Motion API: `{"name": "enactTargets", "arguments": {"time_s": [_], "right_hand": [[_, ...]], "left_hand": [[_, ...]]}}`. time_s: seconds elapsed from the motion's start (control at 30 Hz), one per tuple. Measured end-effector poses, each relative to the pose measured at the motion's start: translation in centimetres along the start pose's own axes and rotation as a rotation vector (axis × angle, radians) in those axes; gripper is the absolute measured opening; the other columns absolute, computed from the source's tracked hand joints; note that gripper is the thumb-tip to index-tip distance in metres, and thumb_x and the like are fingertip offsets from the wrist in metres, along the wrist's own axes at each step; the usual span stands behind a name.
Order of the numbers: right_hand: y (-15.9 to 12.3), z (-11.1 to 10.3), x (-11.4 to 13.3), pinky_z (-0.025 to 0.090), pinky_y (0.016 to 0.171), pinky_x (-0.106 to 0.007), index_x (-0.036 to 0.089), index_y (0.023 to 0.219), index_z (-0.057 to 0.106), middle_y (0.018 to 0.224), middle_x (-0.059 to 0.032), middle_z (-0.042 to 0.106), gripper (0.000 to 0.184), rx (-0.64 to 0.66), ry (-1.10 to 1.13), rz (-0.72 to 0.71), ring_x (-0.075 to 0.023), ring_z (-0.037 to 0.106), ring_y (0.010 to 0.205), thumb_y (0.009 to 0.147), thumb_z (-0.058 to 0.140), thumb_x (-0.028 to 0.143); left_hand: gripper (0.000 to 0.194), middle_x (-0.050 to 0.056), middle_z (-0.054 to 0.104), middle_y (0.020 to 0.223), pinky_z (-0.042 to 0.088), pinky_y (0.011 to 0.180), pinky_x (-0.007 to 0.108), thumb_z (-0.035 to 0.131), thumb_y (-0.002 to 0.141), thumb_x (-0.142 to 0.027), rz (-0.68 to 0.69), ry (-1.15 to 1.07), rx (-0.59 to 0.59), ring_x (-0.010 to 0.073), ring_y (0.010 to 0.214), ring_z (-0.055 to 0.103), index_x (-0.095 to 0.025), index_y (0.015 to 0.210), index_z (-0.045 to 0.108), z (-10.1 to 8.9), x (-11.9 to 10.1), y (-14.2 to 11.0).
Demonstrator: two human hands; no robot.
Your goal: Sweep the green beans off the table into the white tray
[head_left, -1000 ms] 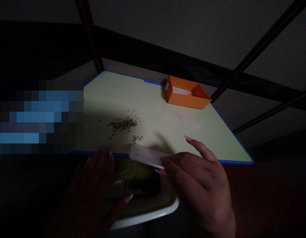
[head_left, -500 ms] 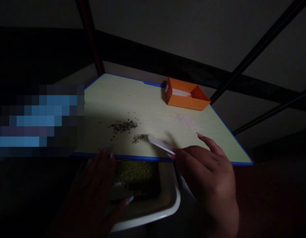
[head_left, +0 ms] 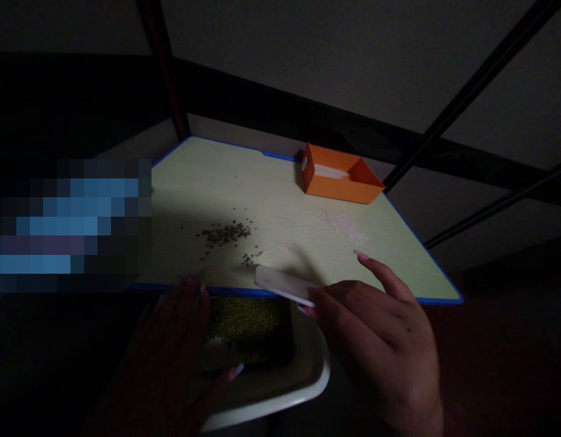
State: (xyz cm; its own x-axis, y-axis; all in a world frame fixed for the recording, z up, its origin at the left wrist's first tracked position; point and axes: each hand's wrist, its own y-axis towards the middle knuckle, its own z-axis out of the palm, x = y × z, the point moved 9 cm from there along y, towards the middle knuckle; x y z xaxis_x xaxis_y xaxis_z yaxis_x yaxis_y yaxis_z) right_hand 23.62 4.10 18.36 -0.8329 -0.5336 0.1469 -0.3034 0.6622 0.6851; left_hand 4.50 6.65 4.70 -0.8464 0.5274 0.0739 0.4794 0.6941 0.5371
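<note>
Pinched in my right hand [head_left: 375, 340] is a flat white strip [head_left: 282, 284] with a rounded tip, held low over the near edge of the pale table [head_left: 244, 164]. Just beyond its tip lies a small cluster of dark seed-like bits [head_left: 250, 259], with a larger dark pile [head_left: 228, 233] behind it. My left hand [head_left: 171, 340], in deep shadow, has its fingers stretched out at the table's edge and its thumb apart. Beside it, below the edge, a white basin [head_left: 323, 370] holds many small green grains [head_left: 248, 318]. Pale grains [head_left: 341, 224] lie on the table beyond my right hand.
An open orange box [head_left: 339, 189] with pale contents stands at the table's far right corner. Blue trim [head_left: 437, 300] borders the tabletop. A tiled wall [head_left: 307, 60] rises close behind it. The left side is pixelated, and the surroundings are dark.
My right hand has drawn the white strip back toward the table's near edge, turning its flat face upward. A faint trail of pale bits shows where it was. My left hand has barely moved.
</note>
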Motion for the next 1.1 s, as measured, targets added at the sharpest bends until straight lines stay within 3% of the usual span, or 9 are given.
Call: {"name": "enactTargets", "arguments": {"time_s": [0.2,0.33,0.43,0.63,0.83,1.0,1.07,1.1], "right_hand": [[0.2,0.7,0.5,0.040,0.117,-0.046,0.013,0.103,0.070,0.085,0.0000,0.077,0.020,0.017,-0.010,-0.060,-0.0123,0.070,0.075,0.104,0.050,0.011],[0.2,0.8,0.1,0.041,0.114,-0.047,0.013,0.106,0.069,0.084,-0.0009,0.077,0.019,0.023,-0.040,-0.056,-0.0134,0.070,0.074,0.105,0.050,0.014],[0.1,0.8,-0.2,0.042,0.113,-0.048,0.013,0.105,0.070,0.084,-0.0009,0.078,0.016,0.012,-0.062,-0.048,-0.0138,0.070,0.074,0.104,0.053,0.014],[0.2,1.3,-0.5,0.042,0.112,-0.046,0.015,0.104,0.072,0.087,-0.0007,0.079,0.020,0.042,-0.099,-0.066,-0.0140,0.072,0.074,0.105,0.051,0.015],[0.8,1.9,-0.5,0.043,0.111,-0.044,0.014,0.102,0.074,0.083,-0.0004,0.079,0.018,0.000,-0.095,-0.055,-0.0134,0.070,0.070,0.104,0.056,0.016],[1.7,2.9,-0.4,0.041,0.112,-0.042,0.015,0.094,0.076,0.073,0.0011,0.075,0.027,-0.081,-0.171,-0.055,-0.0140,0.065,0.064,0.106,0.052,0.020],[2.1,3.3,-1.0,0.040,0.111,-0.041,0.017,0.089,0.076,0.068,0.0022,0.072,0.029,-0.115,-0.198,-0.022,-0.0142,0.063,0.061,0.105,0.052,0.021],[2.3,3.4,-1.5,0.040,0.111,-0.040,0.018,0.086,0.076,0.066,0.0028,0.071,0.030,-0.130,-0.212,0.003,-0.0143,0.063,0.060,0.105,0.054,0.022]], "left_hand": [[0.087,0.013,0.024,0.173,0.044,0.115,0.050,0.042,0.088,-0.060,-0.003,-0.009,-0.013,0.0286,0.162,0.022,-0.014,0.158,0.022,-0.2,0.3,-0.1],[0.086,0.010,0.023,0.174,0.041,0.118,0.047,0.039,0.089,-0.063,-0.015,-0.027,-0.007,0.0249,0.163,0.020,-0.017,0.159,0.020,-0.1,0.4,-0.1],[0.086,0.011,0.026,0.173,0.038,0.121,0.047,0.040,0.090,-0.063,-0.017,-0.031,-0.021,0.0262,0.162,0.022,-0.015,0.158,0.021,-0.3,0.3,0.1],[0.087,0.012,0.021,0.174,0.046,0.113,0.048,0.039,0.089,-0.063,0.016,0.012,-0.009,0.0277,0.163,0.019,-0.013,0.158,0.021,-0.2,0.2,0.0],[0.088,0.011,0.022,0.174,0.039,0.121,0.048,0.042,0.088,-0.062,-0.001,-0.028,-0.016,0.0282,0.162,0.022,-0.016,0.159,0.021,0.1,0.5,-0.2],[0.089,0.014,0.018,0.175,0.022,0.131,0.042,0.048,0.086,-0.058,0.063,-0.034,-0.099,0.0272,0.163,0.018,-0.010,0.157,0.023,0.3,1.2,-0.4],[0.091,0.016,0.029,0.172,0.032,0.126,0.044,0.048,0.085,-0.062,0.156,-0.041,-0.173,0.0299,0.159,0.029,-0.011,0.157,0.025,0.4,1.2,-0.7],[0.090,0.016,0.030,0.171,0.037,0.124,0.047,0.049,0.084,-0.061,0.126,-0.048,-0.169,0.0314,0.158,0.031,-0.013,0.157,0.026,0.8,1.8,-0.8]]}}
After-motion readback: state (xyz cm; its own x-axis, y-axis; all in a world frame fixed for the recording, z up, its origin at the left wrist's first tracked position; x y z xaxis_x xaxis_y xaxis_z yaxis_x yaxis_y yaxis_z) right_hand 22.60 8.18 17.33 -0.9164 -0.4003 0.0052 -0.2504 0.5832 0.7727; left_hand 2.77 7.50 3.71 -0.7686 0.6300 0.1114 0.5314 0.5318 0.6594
